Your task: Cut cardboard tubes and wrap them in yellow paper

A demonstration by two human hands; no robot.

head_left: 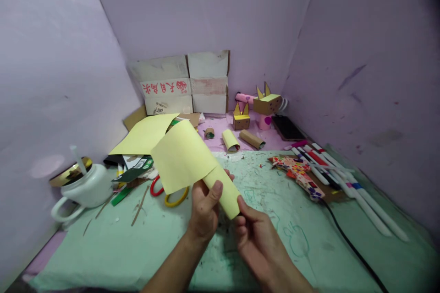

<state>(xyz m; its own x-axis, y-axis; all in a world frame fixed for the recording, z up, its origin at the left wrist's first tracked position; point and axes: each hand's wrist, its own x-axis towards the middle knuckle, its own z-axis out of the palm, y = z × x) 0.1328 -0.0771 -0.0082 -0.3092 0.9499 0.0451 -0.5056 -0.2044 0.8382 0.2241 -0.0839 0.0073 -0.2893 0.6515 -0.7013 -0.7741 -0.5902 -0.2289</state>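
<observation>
A sheet of yellow paper point(185, 155) is partly rolled into a tube, with its loose part spread toward the upper left. My left hand point(204, 208) is wrapped round the rolled part from below, its thumb pressed on top. At the tube's lower right end, my right hand point(256, 233) pinches the rim between thumb and fingers. What lies inside the roll is hidden. Just left of my left hand, scissors with a red and a yellow handle point(176, 198) lie partly under the loose paper.
At left stand a white teapot point(91, 186) and another yellow sheet point(144, 135). Behind are short tubes point(252, 139), a small cat-eared box point(241, 121) and a cardboard panel point(208, 82). A phone point(288, 127), a patterned glue gun point(299, 171) with cord and markers point(364, 206) lie at right.
</observation>
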